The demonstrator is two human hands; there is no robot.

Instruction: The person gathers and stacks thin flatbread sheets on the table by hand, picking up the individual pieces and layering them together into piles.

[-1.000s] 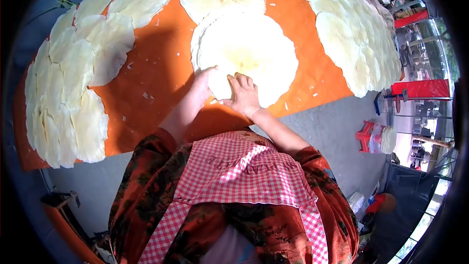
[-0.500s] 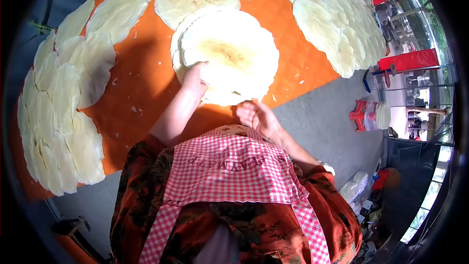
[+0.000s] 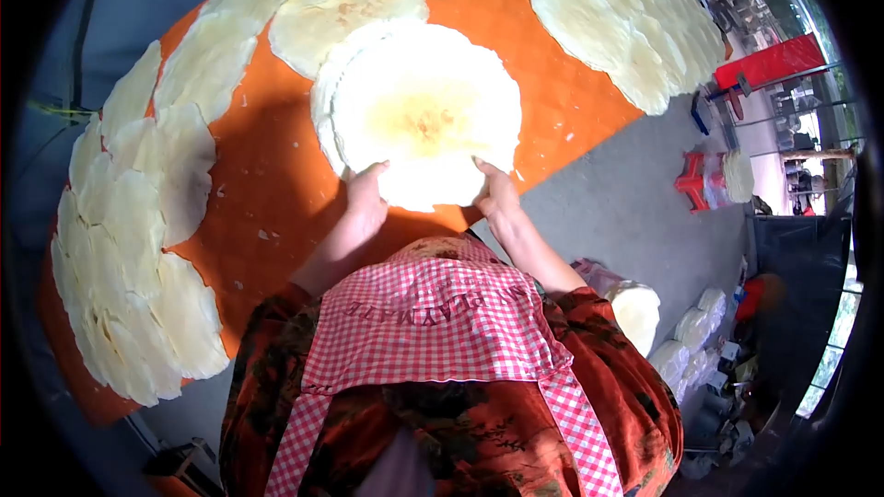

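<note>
A stack of thin round flatbreads lies on the orange tabletop in front of me, brightly lit, with a browned patch in the middle of the top one. My left hand grips its near left edge, thumb on top and fingers out of sight at the side. On the near right edge, my right hand holds the same stack in a matching way, thumb over the rim. Another flatbread lies just beyond the stack, partly covered by it.
Overlapping flatbreads cover the left of the orange tabletop, and more flatbreads spread over its far right. Crumbs dot the surface. On the floor to the right stand a red stool, a pale round bundle and several plastic-wrapped bundles.
My right hand has come up from below the stack's near edge to grip its right side. My left hand has shifted down along the left edge. The view has turned slightly.
</note>
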